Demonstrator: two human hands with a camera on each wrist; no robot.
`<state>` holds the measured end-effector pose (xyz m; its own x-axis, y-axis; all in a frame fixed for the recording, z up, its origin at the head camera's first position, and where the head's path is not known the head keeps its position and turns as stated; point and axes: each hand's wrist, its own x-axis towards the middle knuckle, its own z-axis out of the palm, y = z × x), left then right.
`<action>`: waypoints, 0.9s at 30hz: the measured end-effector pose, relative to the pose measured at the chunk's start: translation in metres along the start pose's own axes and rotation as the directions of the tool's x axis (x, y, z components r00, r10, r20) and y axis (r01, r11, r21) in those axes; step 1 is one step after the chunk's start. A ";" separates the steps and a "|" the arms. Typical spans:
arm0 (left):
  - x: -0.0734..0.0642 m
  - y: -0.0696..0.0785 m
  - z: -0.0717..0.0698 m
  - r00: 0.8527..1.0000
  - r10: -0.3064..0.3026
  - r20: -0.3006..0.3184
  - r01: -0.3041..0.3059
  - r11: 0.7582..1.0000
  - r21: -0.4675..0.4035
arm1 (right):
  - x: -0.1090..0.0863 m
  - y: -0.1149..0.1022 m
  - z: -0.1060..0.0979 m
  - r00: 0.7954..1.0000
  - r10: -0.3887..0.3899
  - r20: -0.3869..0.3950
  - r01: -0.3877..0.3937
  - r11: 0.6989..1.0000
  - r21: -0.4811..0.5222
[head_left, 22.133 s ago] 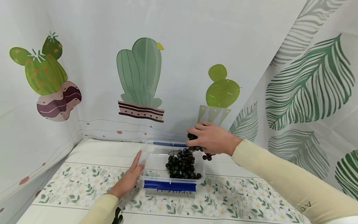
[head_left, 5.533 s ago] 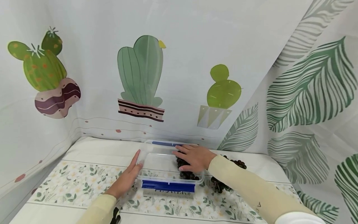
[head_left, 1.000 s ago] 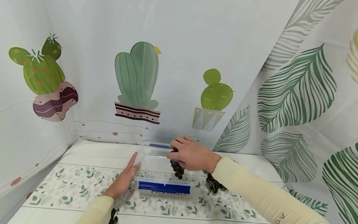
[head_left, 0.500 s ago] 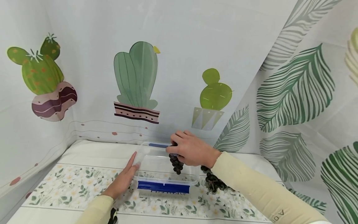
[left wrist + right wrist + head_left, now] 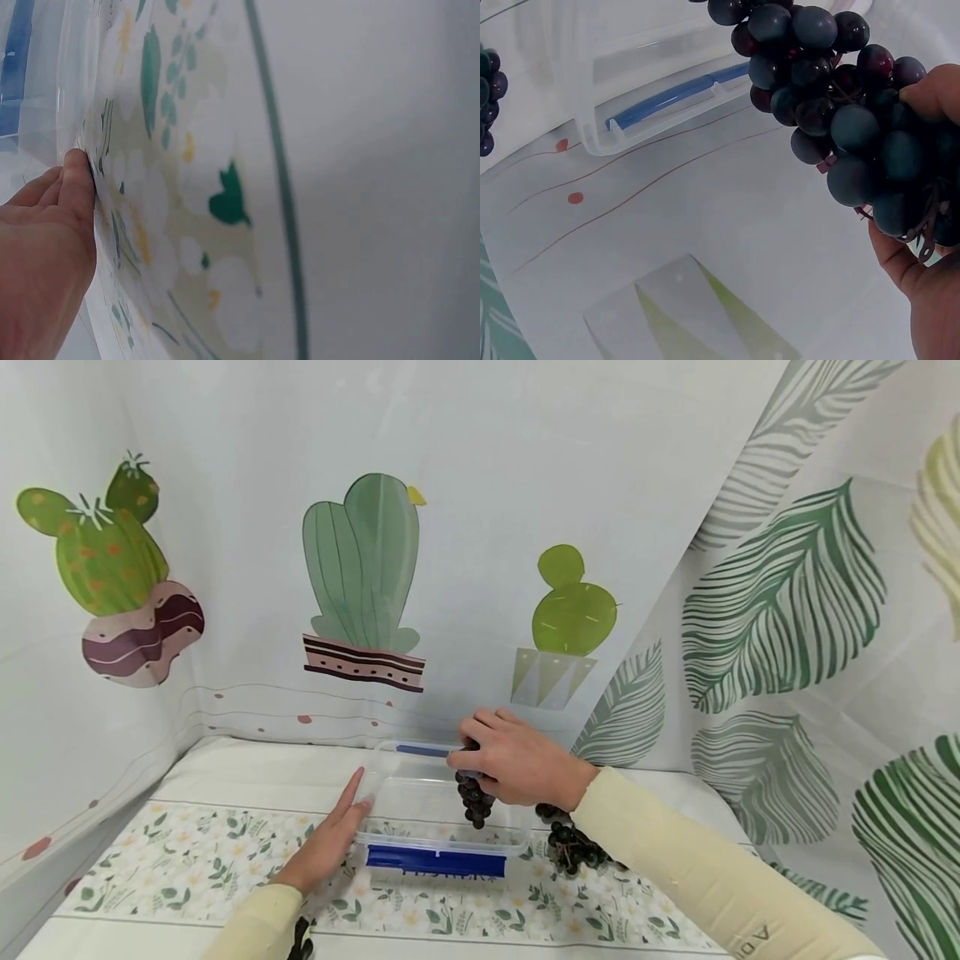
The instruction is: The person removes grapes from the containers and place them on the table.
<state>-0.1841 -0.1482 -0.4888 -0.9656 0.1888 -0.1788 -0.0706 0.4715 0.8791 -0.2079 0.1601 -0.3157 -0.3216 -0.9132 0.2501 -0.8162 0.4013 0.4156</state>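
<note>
My right hand (image 5: 517, 760) grips a bunch of dark grapes (image 5: 474, 800), which hangs over the right half of a clear plastic container (image 5: 408, 838). In the right wrist view, the thumb and fingers curl round the stem end of these grapes (image 5: 851, 154). At the container's left wall, my left hand (image 5: 330, 845) rests with its fingers straight; the left wrist view shows its fingertips right at the clear side, low by the cloth. Other bunches of dark grapes (image 5: 573, 848) lie on the cloth right of the container, partly hidden behind the right forearm.
The container has blue clips (image 5: 435, 861) on its front and back sides. A white floral cloth (image 5: 217, 852) covers the table. Close behind stands a white curtain (image 5: 480, 635) printed with cacti and leaves.
Earlier, grapes filled the container's right half; bunches now lie on the cloth to its right. In the last second the right hand has raised its bunch slightly. The left hand stays at the wall.
</note>
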 end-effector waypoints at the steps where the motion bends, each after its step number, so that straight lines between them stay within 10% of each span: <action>1: 0.000 0.000 0.000 1.000 0.002 0.001 -0.002 1.000 -0.001 | -0.001 0.000 0.000 1.000 0.002 -0.003 -0.002 1.000 0.003; 27: 0.001 -0.001 -0.001 1.000 0.016 0.016 -0.015 1.000 -0.018 | -0.035 -0.003 -0.016 1.000 0.001 0.027 -0.001 1.000 -0.023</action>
<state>-0.1853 -0.1497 -0.4893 -0.9625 0.2098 -0.1719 -0.0601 0.4530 0.8895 -0.1864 0.1924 -0.3117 -0.3358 -0.9142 0.2267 -0.8047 0.4036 0.4354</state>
